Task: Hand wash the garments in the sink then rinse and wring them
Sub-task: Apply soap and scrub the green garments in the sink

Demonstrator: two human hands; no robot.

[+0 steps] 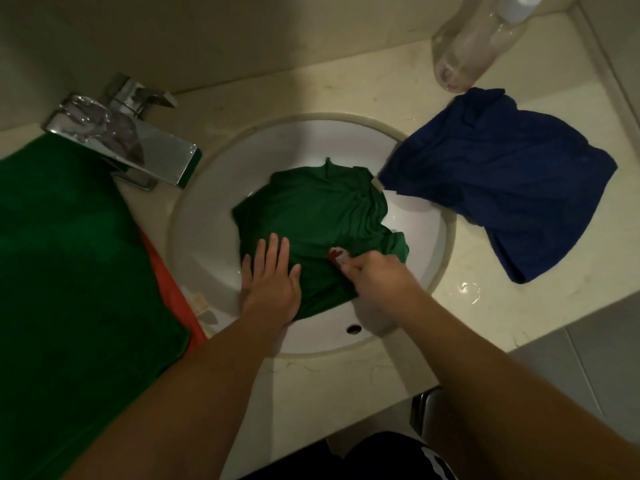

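A green garment (318,209) lies spread in the round white sink (194,230). My left hand (272,282) lies flat on the garment's near left edge, fingers straight, pressing it against the basin wall. My right hand (372,275) is curled around a small red and white object (336,254) and holds it against the cloth; what the object is cannot be made out. A dark blue garment (502,174) lies on the counter at the right, one corner hanging over the sink rim.
A chrome faucet (128,133) stands at the sink's upper left. A green towel (69,271) over an orange cloth (173,292) covers the left counter. A clear plastic bottle (474,43) stands at the back right. The counter edge drops off at lower right.
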